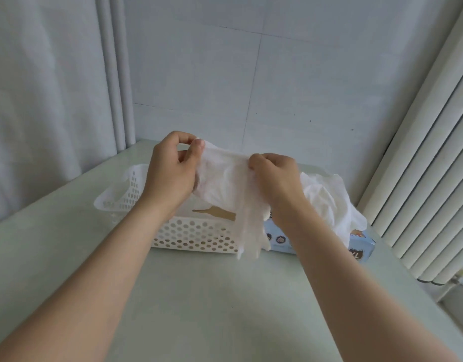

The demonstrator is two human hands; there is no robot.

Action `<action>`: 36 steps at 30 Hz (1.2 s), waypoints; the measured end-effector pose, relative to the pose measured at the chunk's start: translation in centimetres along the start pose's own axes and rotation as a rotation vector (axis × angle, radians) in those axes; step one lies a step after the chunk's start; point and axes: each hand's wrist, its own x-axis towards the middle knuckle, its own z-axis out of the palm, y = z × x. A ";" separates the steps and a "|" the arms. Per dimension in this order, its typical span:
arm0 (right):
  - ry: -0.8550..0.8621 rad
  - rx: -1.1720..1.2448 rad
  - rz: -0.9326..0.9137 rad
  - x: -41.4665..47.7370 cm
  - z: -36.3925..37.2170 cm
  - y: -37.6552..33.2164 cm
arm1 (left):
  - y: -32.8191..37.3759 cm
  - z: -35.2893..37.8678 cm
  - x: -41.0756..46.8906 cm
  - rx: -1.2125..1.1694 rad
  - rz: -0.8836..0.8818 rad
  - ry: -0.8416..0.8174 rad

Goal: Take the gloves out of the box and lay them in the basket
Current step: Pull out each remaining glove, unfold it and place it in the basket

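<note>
Two hands hold up a thin white glove (225, 184) over a white basket (196, 236) full of little round holes. The left hand (170, 176) pinches one top corner with thumb and finger. The right hand (274, 178) grips the other side. The glove is stretched between them, and a long part hangs down in front of the basket's near wall. Just to the right of the basket lies a light blue box (360, 244). More crumpled white gloves (327, 197) poke out of its top. Something tan shows inside the basket, maybe a picture, but it is hard to tell. All of this sits on a pale green table (225, 296).
</note>
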 end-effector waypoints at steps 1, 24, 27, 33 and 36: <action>-0.007 -0.008 -0.012 0.3 0.6 -0.1 | 0.1 0.0 0.0 -0.016 0.002 0.013; -0.280 -0.873 -0.361 5.1 7.8 1.5 | -2.9 -5.3 1.9 1.142 -0.187 -0.217; -0.235 -0.917 -0.390 4.9 7.6 1.1 | -2.8 -5.1 1.7 1.231 -0.221 -0.274; -0.628 -0.869 -0.233 4.0 7.0 0.9 | -2.5 -5.1 2.3 1.207 -0.159 -0.329; -0.846 -1.013 -0.193 4.0 7.3 1.2 | -2.9 -5.2 2.5 1.065 -0.330 -0.521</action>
